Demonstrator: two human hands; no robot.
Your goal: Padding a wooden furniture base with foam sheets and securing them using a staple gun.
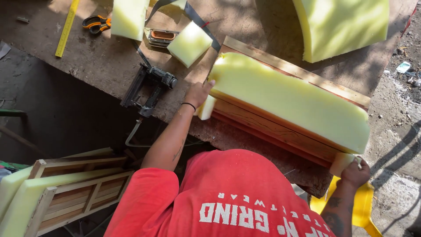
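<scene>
I see the left hand (198, 93) gripping the near-left end of a long yellow foam slab (289, 98), its fingers (209, 83) curled together over the foam's top edge and the thumb side hidden behind the hand. The right hand (354, 173) is clamped on the slab's other end at about four o'clock, fingers closed around the folded foam corner. The slab lies across a wooden frame (280, 131) on the table (101, 66), running from the table's middle toward four o'clock. At nine o'clock of the left hand a black staple gun (149, 87) rests on the table, near but apart. Toward eleven o'clock lie a small foam block (189, 44), orange-handled scissors (96, 23) and a yellow ruler (66, 28).
</scene>
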